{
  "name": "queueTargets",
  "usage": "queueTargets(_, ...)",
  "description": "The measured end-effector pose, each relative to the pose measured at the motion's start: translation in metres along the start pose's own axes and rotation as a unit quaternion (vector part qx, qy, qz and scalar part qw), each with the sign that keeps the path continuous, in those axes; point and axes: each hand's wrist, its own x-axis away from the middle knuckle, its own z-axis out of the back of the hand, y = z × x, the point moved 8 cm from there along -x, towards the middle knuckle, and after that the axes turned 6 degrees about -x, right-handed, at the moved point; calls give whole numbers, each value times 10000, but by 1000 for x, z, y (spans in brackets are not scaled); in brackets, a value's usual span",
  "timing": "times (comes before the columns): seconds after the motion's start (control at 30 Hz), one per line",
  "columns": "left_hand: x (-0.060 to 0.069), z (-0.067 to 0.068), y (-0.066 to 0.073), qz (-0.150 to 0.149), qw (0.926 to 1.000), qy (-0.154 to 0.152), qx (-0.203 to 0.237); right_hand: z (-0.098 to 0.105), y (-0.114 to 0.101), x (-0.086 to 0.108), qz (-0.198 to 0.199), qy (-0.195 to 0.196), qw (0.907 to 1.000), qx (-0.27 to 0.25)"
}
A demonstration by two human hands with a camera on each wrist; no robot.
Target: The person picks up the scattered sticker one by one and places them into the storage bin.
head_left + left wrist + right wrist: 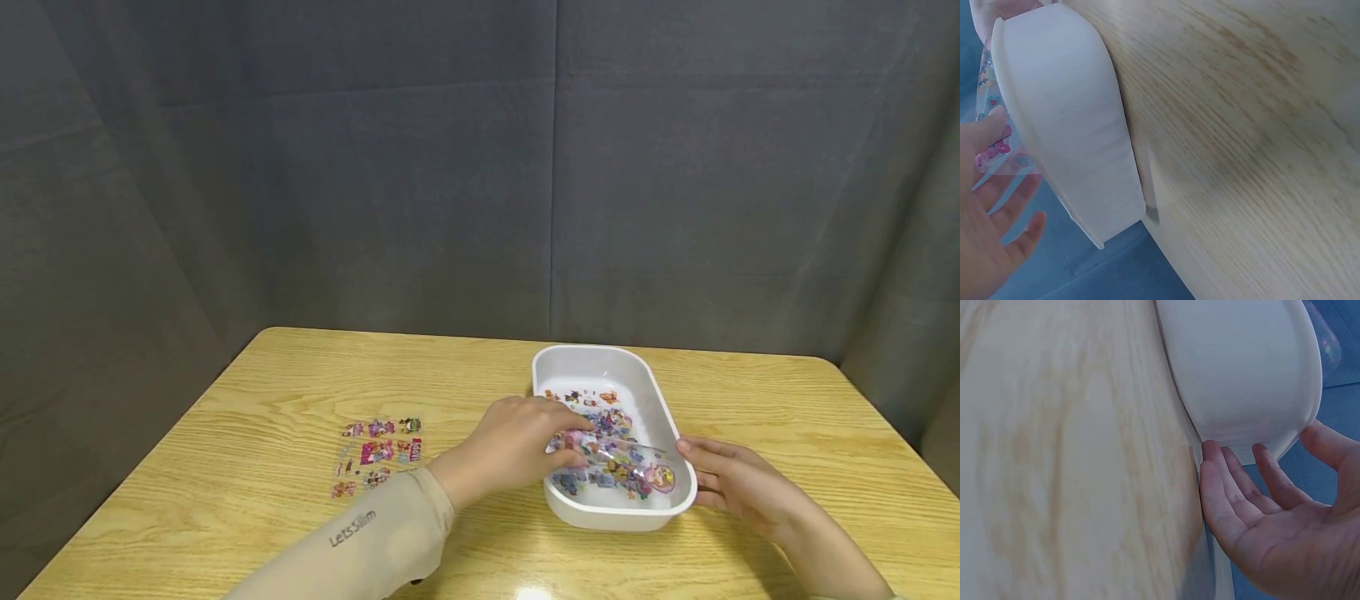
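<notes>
Over the white tray (652, 392), my left hand (517, 442) pinches a clear sticker sheet (660, 477) printed with colourful cartoon figures. The sheet bends, and its right end hangs above the tray floor. In the left wrist view, the thumb lies on the clear sheet (1004, 147) while the other fingers spread beside the tray wall (1072, 112). My right hand (750, 487) holds the tray's right side, thumb at the rim and fingers against the outer wall, as the right wrist view also shows the hand (1279, 519). More printed sheets (573, 396) lie inside the tray, partly hidden.
Left of the tray, another clear sticker sheet (377, 454) lies flat on the wooden table (262, 433). A dark grey curtain (420, 208) hangs behind the table and along its sides.
</notes>
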Motion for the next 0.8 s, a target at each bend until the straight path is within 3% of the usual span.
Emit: queueTargets(0.8, -2, -12, 3, 18, 9997, -208, -158, 0, -1, 0, 52, 7, 10000, -49)
